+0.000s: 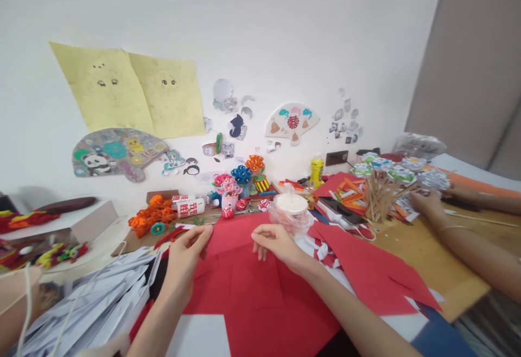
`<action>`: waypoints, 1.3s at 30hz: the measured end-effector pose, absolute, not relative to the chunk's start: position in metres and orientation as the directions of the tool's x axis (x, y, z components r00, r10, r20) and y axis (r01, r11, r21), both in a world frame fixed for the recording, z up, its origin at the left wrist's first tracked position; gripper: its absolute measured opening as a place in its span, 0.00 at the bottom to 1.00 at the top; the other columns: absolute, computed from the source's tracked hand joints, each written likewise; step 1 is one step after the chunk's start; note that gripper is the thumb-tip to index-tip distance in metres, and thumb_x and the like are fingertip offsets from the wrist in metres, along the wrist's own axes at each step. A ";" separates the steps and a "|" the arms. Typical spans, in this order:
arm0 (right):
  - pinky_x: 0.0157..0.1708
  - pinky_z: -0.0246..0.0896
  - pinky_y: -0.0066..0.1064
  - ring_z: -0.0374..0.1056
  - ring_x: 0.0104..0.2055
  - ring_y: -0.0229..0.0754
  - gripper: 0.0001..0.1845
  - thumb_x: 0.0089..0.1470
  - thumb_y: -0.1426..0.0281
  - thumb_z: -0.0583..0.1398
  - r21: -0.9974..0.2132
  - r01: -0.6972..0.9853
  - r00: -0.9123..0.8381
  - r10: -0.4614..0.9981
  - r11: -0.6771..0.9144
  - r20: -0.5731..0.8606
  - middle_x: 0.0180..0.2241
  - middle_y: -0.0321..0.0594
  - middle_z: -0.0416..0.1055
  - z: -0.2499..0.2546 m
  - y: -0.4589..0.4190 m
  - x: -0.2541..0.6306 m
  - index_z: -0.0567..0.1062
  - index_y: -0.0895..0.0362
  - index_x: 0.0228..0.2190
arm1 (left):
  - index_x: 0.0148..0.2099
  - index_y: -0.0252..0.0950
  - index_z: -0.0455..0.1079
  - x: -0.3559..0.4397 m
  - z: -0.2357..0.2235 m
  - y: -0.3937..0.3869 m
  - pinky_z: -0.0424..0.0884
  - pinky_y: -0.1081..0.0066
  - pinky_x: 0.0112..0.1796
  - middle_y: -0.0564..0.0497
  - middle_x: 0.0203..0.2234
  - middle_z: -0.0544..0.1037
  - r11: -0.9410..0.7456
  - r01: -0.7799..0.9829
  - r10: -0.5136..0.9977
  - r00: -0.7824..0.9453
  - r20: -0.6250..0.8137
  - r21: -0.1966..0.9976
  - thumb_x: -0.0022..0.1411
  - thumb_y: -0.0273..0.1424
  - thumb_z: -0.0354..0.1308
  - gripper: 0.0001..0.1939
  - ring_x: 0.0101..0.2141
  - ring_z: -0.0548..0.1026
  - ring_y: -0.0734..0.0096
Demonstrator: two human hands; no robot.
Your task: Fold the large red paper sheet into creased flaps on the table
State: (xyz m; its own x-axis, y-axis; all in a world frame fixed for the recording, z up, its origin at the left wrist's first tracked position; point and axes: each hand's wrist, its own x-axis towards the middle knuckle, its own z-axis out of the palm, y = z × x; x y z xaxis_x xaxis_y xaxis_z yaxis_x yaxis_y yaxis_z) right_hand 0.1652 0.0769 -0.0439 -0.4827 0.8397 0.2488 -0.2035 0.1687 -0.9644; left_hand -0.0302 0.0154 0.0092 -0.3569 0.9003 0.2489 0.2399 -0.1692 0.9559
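A red paper sheet [248,286] lies spread on the table in front of me, creased into squares. My left hand [185,256] rests on its far left part, fingers together and pinching the paper's edge. My right hand [274,244] sits on the sheet's far middle, fingers curled down in a pinch on the paper. A white-lidded cup in a clear plastic bag [291,210] stands just beyond my right hand.
More red sheets [366,270] lie to the right. A pile of white and grey paper [97,303] is at the left. Paper flowers [152,217], a yellow bottle [316,170] and stick flowers [382,183] line the back. Another person's arms [459,232] reach in at the right.
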 end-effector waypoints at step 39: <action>0.23 0.62 0.29 0.72 0.26 0.42 0.19 0.44 0.55 0.62 -0.950 -0.269 -0.492 0.824 0.161 0.279 0.21 0.36 0.71 -0.035 0.070 0.169 0.68 0.59 0.25 | 0.44 0.40 0.70 -0.018 0.001 0.014 0.65 0.63 0.42 0.48 0.37 0.79 -0.362 0.854 0.804 0.083 0.589 0.374 0.61 0.38 0.44 0.16 0.37 0.74 0.63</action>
